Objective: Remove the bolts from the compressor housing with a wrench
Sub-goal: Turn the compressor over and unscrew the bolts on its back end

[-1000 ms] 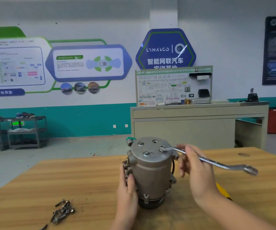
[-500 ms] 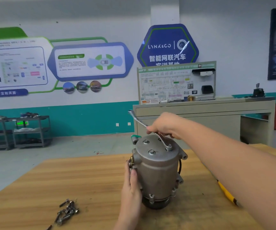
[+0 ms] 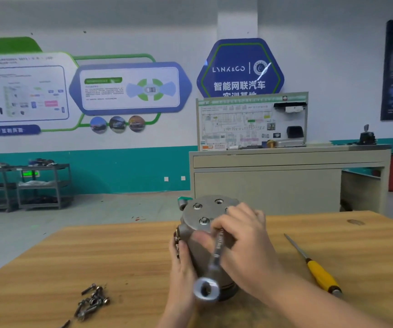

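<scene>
Head view, left to right: loose bolts (image 3: pixel 93 301) lie near the tabletop's (image 3: pixel 49 268) front-left edge. Left hand (image 3: pixel 182 268) grips the housing (image 3: pixel 205 233) standing mid-tabletop; right hand (image 3: pixel 240 235) curls round the wrench (image 3: pixel 212 263). A screwdriver (image 3: pixel 316 268) lies rightward. If the hidden ring sits badly, it could slip and round a bolt.
</scene>
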Tool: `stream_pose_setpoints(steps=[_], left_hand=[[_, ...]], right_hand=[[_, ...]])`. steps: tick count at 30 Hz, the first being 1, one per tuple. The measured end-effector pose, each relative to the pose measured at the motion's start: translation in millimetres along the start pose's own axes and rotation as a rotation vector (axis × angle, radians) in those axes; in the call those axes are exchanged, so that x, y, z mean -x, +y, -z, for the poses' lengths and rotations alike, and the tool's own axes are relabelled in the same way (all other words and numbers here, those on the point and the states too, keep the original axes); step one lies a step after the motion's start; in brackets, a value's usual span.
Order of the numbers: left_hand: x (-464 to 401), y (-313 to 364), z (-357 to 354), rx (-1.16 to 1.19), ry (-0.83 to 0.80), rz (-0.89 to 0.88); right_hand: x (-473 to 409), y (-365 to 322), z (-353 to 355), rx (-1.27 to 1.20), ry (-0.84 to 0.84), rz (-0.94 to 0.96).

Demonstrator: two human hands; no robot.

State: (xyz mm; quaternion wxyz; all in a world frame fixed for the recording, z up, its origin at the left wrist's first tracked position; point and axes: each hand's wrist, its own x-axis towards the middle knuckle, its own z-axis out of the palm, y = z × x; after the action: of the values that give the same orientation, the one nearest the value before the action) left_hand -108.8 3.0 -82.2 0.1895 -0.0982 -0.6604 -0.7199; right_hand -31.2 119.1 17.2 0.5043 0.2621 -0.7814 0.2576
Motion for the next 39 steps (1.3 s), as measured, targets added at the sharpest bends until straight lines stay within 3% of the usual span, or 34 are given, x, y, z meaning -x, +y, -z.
stream_pose_setpoints(steps=[3,10,15,18,21,25,28,35,39], left_hand=[[5.4,5.1,0.1,0.005,0.044,-0.056],[7.0,4.7,-8.3,-0.008,0.128,-0.103],[7.3,11.1,-5.3,-0.002,0.124,-0.076],[8.8,11.4,-5.4,0.015,0.098,-0.084],[6.7,9.0,-2.6,0.031,0.047,-0.066],[5.9,7.5,1.5,0.084,-0.101,-0.041],[5.0,4.0,0.3,0.105,-0.191,-0.106],[1.6,-1.4,4.8,0.083,-0.195,-0.173],[-0.3,-1.1,4.9,0.055,-0.178,-0.147]], right_hand=[[13.7,13.4,12.9,-0.279,0.124,-0.121],[5.6,64.3,29.1,-0.888,0.166,-0.844],[-40.4,82.2,27.8,-0.899,0.036,-1.145],[-77.0,83.0,21.0,-0.809,-0.151,-1.246],[-102.8,74.8,10.4,-0.47,-0.365,-1.129],[-122.5,46.8,-4.2,0.116,-0.648,-0.627],[-123.0,25.1,-15.3,0.323,-0.735,-0.399],[-63.7,-0.5,-5.7,0.336,-0.481,0.069],[-19.0,1.9,13.1,0.122,-0.259,0.087]])
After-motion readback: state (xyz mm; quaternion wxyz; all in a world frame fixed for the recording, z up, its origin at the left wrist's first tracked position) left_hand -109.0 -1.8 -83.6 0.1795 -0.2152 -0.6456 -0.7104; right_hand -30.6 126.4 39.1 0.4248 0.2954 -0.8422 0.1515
